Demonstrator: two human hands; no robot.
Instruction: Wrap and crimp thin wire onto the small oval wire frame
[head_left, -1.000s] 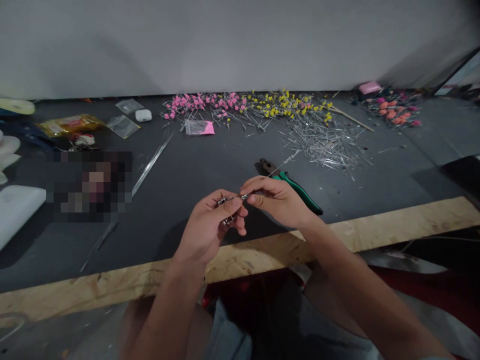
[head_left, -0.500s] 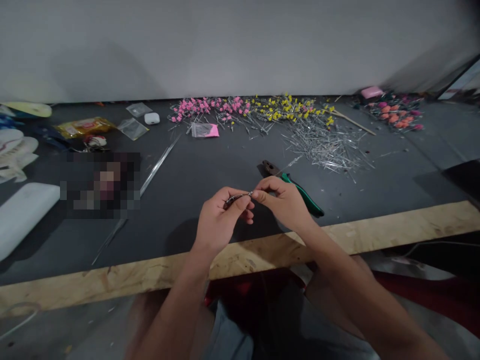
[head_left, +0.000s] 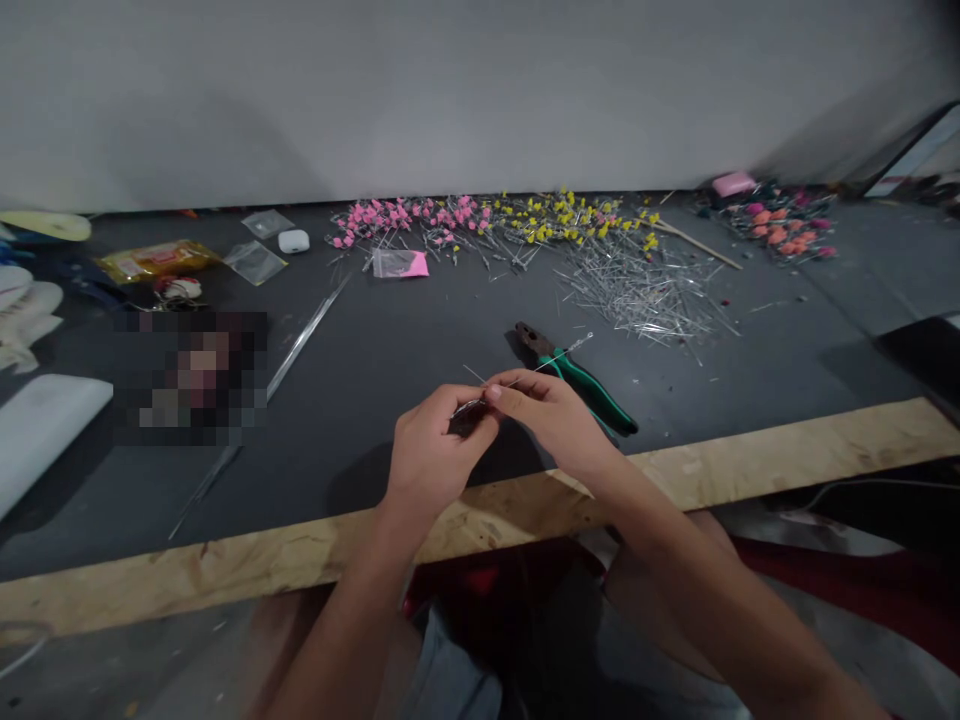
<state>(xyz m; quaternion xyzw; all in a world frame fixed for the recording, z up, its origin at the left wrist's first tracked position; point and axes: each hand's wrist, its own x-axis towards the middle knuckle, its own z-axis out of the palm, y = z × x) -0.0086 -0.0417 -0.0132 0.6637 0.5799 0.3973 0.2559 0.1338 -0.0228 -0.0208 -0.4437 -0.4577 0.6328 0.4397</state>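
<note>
Silver wire (head_left: 525,375) is pinched between your left hand (head_left: 435,455) and right hand (head_left: 551,420); keep twisting steadily, pliers (head_left: 581,378) just beyond.

On dark table (head_left: 750,370): green pliers (head_left: 581,377), loose pin heap (head_left: 637,290), pink beads (head_left: 397,215), yellow beads (head_left: 577,212), pink packet (head_left: 400,264), white earbud case (head_left: 293,241), long rod (head_left: 300,340).
</note>
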